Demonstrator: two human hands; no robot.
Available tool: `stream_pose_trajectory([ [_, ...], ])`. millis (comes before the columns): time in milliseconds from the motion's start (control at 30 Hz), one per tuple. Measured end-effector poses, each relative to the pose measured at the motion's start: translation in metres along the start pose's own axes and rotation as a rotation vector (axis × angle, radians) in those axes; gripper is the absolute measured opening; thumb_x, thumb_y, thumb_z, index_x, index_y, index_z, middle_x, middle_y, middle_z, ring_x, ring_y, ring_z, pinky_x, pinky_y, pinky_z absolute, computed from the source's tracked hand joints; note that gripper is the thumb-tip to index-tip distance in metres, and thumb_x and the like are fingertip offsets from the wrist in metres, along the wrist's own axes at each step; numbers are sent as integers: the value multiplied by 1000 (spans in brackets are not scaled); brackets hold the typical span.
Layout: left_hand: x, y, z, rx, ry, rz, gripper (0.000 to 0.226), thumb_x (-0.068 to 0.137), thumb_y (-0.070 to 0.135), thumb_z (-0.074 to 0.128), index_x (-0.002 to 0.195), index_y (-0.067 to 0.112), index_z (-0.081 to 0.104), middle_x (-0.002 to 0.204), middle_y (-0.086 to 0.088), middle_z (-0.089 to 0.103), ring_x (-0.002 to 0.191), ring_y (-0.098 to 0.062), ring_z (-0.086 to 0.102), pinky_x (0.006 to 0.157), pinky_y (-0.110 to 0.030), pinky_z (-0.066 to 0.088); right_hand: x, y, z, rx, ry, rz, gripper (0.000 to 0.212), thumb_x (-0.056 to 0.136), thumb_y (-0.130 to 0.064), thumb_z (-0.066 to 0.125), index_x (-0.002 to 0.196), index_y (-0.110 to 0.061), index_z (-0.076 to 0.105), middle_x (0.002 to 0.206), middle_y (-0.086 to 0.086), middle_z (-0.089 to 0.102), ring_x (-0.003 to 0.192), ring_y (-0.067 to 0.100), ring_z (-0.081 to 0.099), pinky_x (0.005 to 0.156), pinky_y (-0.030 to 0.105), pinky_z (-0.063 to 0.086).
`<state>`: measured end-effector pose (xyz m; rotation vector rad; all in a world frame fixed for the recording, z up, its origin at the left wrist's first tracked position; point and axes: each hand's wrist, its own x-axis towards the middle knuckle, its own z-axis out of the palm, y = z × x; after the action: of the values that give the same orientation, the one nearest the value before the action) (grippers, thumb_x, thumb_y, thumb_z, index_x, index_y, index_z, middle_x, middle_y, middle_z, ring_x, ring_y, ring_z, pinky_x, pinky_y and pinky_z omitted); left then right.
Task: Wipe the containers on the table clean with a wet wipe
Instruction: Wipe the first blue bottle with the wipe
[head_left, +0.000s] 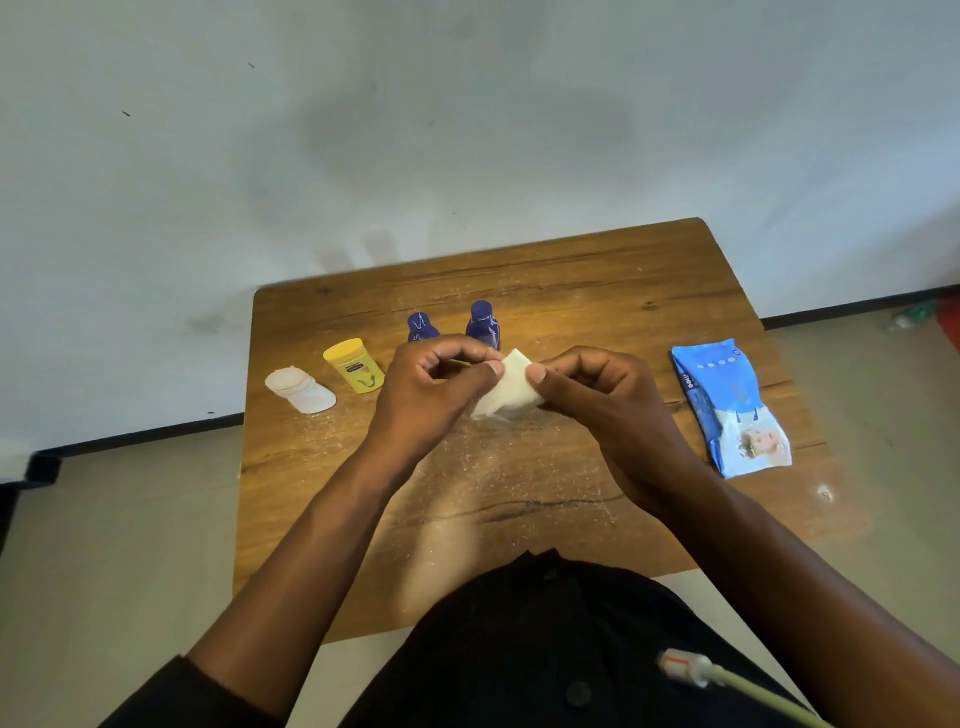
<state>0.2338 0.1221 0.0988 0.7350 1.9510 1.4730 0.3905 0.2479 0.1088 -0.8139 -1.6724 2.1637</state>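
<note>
A folded white wet wipe (508, 389) is held above the middle of the wooden table (597, 291). My left hand (431, 379) pinches its left edge and my right hand (592, 384) pinches its right edge. Behind my hands stand two dark blue bottles (422, 326) (483, 322), their lower parts hidden by my fingers. To the left stand a yellow container (355, 365) and a white container (300, 389).
A blue wet wipe pack (727, 405) lies flat on the right side of the table. White dust speckles the tabletop. A white wall rises just beyond the far edge. A cable with a white plug (691, 670) hangs over my dark clothing.
</note>
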Motion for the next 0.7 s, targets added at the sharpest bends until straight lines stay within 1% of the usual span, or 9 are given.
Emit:
stream_pose_trajectory([
  [67, -1, 0, 3, -3, 11, -37, 9, 89, 12, 75, 91, 18, 81, 89, -1, 79, 83, -17, 71, 83, -52, 61, 2, -1, -2, 34, -14, -26, 25, 82, -28, 74, 96, -7, 74, 97, 8, 79, 92, 19, 76, 82, 29, 62],
  [133, 0, 3, 6, -25, 33, -59, 9, 89, 12, 74, 91, 16, 81, 90, -6, 78, 83, -20, 71, 86, -59, 59, 5, 0, -5, 49, -41, -24, 31, 82, -27, 75, 106, -7, 72, 101, 9, 79, 94, 21, 76, 81, 29, 63],
  [233, 2, 9, 7, -34, 95, -64, 6, 86, 22, 75, 84, 24, 81, 91, -1, 78, 89, -24, 72, 89, -59, 58, 7, 0, -7, 11, -130, 1, 44, 82, -26, 77, 120, -7, 69, 105, 11, 79, 92, 19, 77, 74, 25, 61],
  [300, 4, 14, 8, -11, 116, -63, 8, 84, 30, 73, 83, 26, 79, 92, 1, 77, 93, -26, 71, 87, -56, 59, 9, 1, -7, -54, -175, -9, 40, 84, -24, 77, 118, -6, 72, 102, 9, 79, 88, 18, 76, 71, 23, 59],
  [433, 4, 18, 9, 31, 132, -16, 8, 87, 28, 71, 84, 25, 77, 89, 2, 76, 84, -16, 69, 77, -42, 57, 14, 6, -8, -190, -180, -33, 31, 83, -35, 78, 100, -10, 78, 99, 9, 80, 96, 36, 75, 83, 46, 63],
  [500, 4, 17, 8, 52, 149, -1, 8, 89, 25, 70, 84, 25, 76, 89, 1, 76, 85, -24, 70, 77, -44, 58, 15, 7, -9, -190, -149, -48, 31, 81, -35, 79, 94, -7, 78, 95, 10, 80, 92, 33, 77, 81, 45, 62],
  [567, 4, 16, 8, 53, 144, 11, 9, 92, 21, 68, 87, 21, 75, 89, -3, 75, 86, -29, 69, 76, -46, 58, 16, 6, -9, -127, -133, -56, 33, 78, -30, 81, 98, -4, 74, 95, 11, 80, 90, 29, 78, 79, 39, 64],
  [633, 4, 16, 8, 55, 126, 30, 10, 95, 17, 66, 90, 15, 74, 89, -8, 73, 80, -21, 66, 70, -39, 55, 17, 4, -8, -93, -149, -56, 41, 79, -29, 81, 110, -5, 71, 101, 12, 80, 95, 31, 78, 84, 45, 65],
  [700, 7, 15, 8, 53, 130, 40, 10, 97, 17, 63, 93, 15, 72, 87, -8, 70, 77, -10, 61, 68, -33, 50, 19, 4, -7, -142, -177, -60, 41, 81, -33, 79, 113, -8, 74, 105, 11, 80, 99, 33, 77, 90, 55, 63],
])
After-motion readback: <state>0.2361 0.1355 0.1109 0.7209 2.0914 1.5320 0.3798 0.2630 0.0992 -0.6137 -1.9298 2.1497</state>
